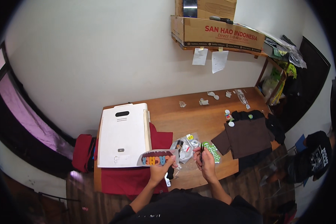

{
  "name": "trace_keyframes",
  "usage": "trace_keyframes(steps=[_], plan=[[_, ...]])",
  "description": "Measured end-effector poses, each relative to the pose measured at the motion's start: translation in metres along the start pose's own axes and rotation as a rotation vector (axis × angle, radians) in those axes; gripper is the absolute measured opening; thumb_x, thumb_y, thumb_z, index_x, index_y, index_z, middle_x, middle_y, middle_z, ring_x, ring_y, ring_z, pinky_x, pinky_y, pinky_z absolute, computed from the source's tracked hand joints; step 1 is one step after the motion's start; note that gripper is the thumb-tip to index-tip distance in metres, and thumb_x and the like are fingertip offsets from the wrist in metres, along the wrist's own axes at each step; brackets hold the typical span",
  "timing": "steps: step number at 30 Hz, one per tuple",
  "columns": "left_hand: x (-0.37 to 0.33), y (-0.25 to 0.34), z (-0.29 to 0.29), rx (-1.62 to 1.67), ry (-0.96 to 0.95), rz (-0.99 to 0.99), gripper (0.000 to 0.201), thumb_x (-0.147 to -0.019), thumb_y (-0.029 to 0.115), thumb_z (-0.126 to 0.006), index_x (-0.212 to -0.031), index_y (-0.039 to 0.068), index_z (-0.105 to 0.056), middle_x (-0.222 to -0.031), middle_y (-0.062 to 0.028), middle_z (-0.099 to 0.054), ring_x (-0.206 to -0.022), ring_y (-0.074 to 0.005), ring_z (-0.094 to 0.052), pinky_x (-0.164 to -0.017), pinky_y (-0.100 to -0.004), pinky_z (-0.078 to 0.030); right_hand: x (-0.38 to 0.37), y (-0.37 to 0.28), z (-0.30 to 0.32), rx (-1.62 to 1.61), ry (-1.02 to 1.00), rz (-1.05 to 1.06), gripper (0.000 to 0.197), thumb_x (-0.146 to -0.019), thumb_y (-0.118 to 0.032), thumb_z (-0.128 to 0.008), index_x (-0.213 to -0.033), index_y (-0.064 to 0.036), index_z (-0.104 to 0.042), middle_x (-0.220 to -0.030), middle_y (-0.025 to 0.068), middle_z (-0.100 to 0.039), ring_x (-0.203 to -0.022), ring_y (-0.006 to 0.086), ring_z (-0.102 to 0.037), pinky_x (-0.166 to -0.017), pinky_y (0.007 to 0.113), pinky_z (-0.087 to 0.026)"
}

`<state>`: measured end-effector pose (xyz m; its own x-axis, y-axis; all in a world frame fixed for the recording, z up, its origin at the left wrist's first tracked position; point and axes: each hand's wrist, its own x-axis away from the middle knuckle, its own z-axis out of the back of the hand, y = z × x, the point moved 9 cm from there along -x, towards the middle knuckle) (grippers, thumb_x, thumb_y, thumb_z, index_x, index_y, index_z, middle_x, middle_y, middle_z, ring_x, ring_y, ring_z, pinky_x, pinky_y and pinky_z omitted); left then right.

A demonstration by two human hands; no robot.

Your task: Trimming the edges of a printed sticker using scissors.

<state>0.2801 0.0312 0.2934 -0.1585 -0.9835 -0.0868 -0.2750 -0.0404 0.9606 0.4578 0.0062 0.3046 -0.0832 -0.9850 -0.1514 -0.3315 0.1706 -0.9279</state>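
Observation:
My left hand (161,172) is closed on the edge of a transfer film sheet (150,159) printed with colourful letters. The sheet is held up over the front right corner of a white heat press (132,140). A dark slim pointed tool (202,148), maybe small snips, points up from my closed right hand (208,164). Behind the hands lies a clear plastic bag (186,155) with a black cylinder (179,145) in it. A green and white printed film (212,151) lies just beyond my right hand. Dark red cloth (127,179) spreads under the press.
A brown shirt (246,138) lies flat on the wooden table (164,108) at right, over black cloth. Paper scraps (212,95) are scattered along the back edge. A shelf with a long cardboard box (220,33) hangs above. Another person (313,160) sits at far right.

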Motion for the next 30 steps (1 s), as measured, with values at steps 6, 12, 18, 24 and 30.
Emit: trace_keyframes(steps=[6,12,18,24,30], plan=[[0.0,-0.002,0.002,0.014,0.08,-0.009,0.013,-0.086,0.009,-0.059,-0.078,-0.002,-0.059,-0.066,-0.0048,-0.061,-0.059,-0.009,-0.058,-0.053,-0.0194,-0.046,-0.009,0.005,0.025,-0.026,-0.031,-0.017,0.031,-0.095,-0.028,-0.04,-0.104,0.0008,-0.049,-0.073,0.004,-0.049,-0.048,0.0021,-0.034,-0.038,0.015,-0.027],[-0.004,0.002,-0.006,0.03,0.131,-0.038,0.014,-0.086,0.009,-0.058,-0.078,-0.002,-0.058,-0.067,-0.0051,-0.06,-0.059,-0.0108,-0.059,-0.054,-0.021,-0.047,-0.022,0.008,0.024,0.034,-0.075,-0.017,0.024,-0.094,-0.024,-0.044,-0.105,-0.0022,-0.048,-0.066,0.0,-0.046,-0.049,0.0027,-0.036,-0.042,0.016,-0.029],[0.004,0.002,-0.017,0.041,0.147,0.021,0.012,-0.087,0.007,-0.056,-0.083,-0.004,-0.057,-0.069,-0.0059,-0.06,-0.059,-0.0128,-0.06,-0.055,-0.023,-0.049,-0.021,0.007,-0.011,0.004,-0.279,-0.103,0.023,-0.095,-0.022,-0.041,-0.106,-0.0024,-0.046,-0.062,-0.0023,-0.038,-0.049,0.0031,-0.031,-0.043,0.017,-0.024],[0.007,0.002,-0.02,0.048,0.151,-0.006,0.014,-0.087,0.007,-0.056,-0.093,-0.005,-0.057,-0.072,-0.0057,-0.06,-0.061,-0.0129,-0.06,-0.055,-0.0231,-0.049,-0.014,0.014,-0.024,0.095,-0.28,-0.107,0.023,-0.094,-0.021,-0.044,-0.109,-0.0037,-0.046,-0.072,0.0004,-0.045,-0.049,0.0037,-0.037,-0.041,0.018,-0.029],[0.017,0.002,-0.022,0.041,0.196,0.003,0.017,-0.086,0.007,-0.058,-0.097,-0.006,-0.057,-0.072,-0.0057,-0.06,-0.06,-0.0129,-0.06,-0.054,-0.0226,-0.049,-0.021,0.008,-0.019,-0.361,-0.242,-0.274,0.038,-0.097,-0.033,-0.028,-0.105,0.0007,-0.044,-0.081,0.0152,-0.054,-0.056,0.0167,-0.053,-0.047,0.026,-0.045]])
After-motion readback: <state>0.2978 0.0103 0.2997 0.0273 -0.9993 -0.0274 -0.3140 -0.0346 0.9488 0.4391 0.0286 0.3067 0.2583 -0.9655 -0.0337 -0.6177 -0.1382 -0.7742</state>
